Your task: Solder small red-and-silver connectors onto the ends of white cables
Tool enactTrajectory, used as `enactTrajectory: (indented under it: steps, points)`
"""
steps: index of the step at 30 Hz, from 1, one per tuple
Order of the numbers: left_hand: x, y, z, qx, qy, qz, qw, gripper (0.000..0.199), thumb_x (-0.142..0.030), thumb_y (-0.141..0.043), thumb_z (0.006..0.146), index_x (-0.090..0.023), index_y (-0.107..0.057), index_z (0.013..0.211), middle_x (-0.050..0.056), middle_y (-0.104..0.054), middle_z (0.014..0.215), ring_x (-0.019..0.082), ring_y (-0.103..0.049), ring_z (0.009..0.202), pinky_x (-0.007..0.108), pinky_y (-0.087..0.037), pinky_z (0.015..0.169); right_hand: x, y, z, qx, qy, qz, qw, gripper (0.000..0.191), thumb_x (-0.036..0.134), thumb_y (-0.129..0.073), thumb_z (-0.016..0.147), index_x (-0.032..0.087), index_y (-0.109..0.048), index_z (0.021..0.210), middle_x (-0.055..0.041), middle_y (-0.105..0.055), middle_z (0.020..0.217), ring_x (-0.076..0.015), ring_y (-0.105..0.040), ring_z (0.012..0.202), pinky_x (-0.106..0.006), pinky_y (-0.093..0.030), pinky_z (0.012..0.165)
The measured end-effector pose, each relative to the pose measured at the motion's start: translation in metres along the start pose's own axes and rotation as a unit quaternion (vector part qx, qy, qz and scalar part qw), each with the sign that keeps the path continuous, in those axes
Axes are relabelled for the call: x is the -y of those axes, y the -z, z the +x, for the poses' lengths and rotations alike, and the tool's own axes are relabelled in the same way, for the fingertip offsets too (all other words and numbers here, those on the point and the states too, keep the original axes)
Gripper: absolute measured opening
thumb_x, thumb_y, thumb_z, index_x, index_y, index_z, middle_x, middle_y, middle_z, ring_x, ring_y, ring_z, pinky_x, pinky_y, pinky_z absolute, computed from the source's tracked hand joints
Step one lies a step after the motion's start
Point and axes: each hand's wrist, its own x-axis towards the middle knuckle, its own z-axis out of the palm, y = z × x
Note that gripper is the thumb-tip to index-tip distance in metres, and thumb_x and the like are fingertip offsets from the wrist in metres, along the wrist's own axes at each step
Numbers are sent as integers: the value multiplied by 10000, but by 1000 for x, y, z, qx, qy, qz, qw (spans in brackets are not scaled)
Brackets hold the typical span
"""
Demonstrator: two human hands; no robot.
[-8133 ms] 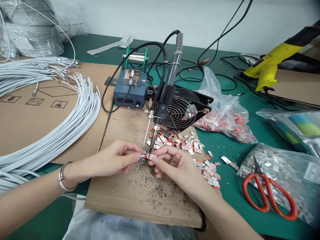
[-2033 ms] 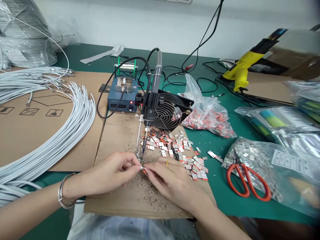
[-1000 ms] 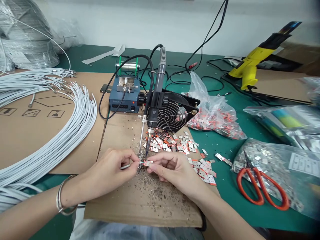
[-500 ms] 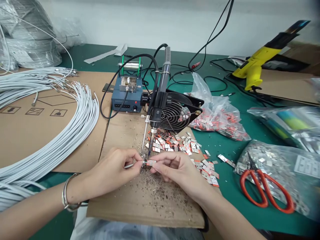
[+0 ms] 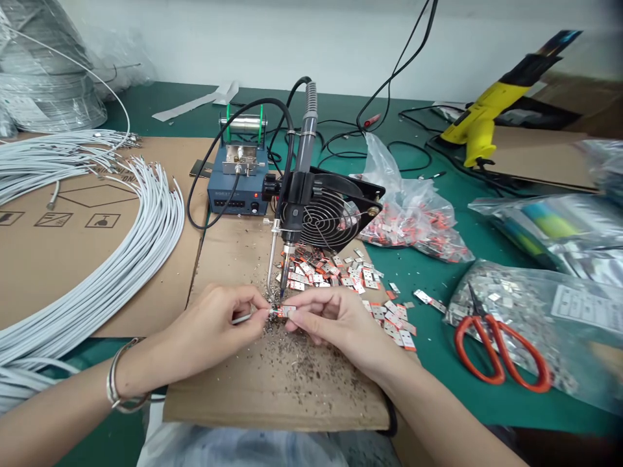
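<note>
A white cable (image 5: 242, 318) is pinched near its stripped end between the thumb and finger of my left hand (image 5: 226, 321). My right hand (image 5: 331, 318) grips a small USB connector (image 5: 286, 312), silver with an orange-red part. Cable end and connector meet just below the tip of a soldering iron (image 5: 283, 275), which is clamped upright in a stand. A thin metal solder guide tube (image 5: 271, 263) comes down beside the iron. Whether the tip touches the connector I cannot tell.
Loose connectors (image 5: 360, 279) lie behind and right of my hands, before a black fan (image 5: 335, 211). Orange-handled scissors (image 5: 501, 350) rest on a bag of metal parts (image 5: 516, 292). Left are bundled white cables (image 5: 146, 259); behind are a blue solder feeder (image 5: 237, 188) and a yellow heat gun (image 5: 481, 120).
The whole view has shifted slightly, so things appear a little farther left. Both hands keep their grips, with the cable end and connector still under the iron tip.
</note>
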Motion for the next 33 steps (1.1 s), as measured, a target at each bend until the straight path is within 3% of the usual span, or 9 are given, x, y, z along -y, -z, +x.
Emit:
enactTrajectory:
  steps: [16, 24, 27, 30, 33]
  points:
    - [2, 2, 0, 2, 11, 21, 1000, 230, -311, -441, 865, -184, -631, 836, -48, -423, 524, 91, -341, 498, 204, -240, 475, 0, -4, 1, -22, -15, -3, 1000, 115, 206, -700, 625, 148, -679, 723, -28, -672, 573, -62, -474, 411, -159, -325, 373]
    - [0, 0, 0, 28, 7, 8, 1000, 238, -331, -439, 869, -186, -621, 820, -59, -364, 518, 80, -301, 492, 194, -228, 464, -2, -1, -4, 10, 11, -27, 1000, 105, 211, -684, 664, 153, -683, 751, -24, -665, 590, -64, -465, 406, -161, -329, 369]
    - [-7, -6, -8, 53, 51, -73, 995, 255, -378, -438, 867, -175, -585, 821, -63, -407, 512, 67, -360, 434, 169, -251, 411, -2, 4, -11, 44, 32, -56, 997, 70, 198, -684, 689, 163, -681, 750, -26, -661, 594, -76, -487, 431, -165, -349, 390]
    - [-14, -19, -29, 93, 126, -192, 969, 293, -433, -417, 865, -168, -545, 865, -73, -427, 476, 71, -379, 340, 161, -259, 331, 0, 11, -21, 130, 58, -66, 988, 46, 182, -703, 695, 178, -684, 737, -23, -649, 599, -84, -524, 480, -170, -372, 446]
    - [-17, -36, -57, 90, 75, -210, 971, 193, -326, -523, 822, -146, -579, 781, -75, -395, 484, 45, -336, 394, 145, -232, 374, 1, 18, -34, 240, 69, -33, 968, 107, 258, -714, 721, 209, -694, 813, -25, -643, 637, -97, -559, 529, -179, -388, 488]
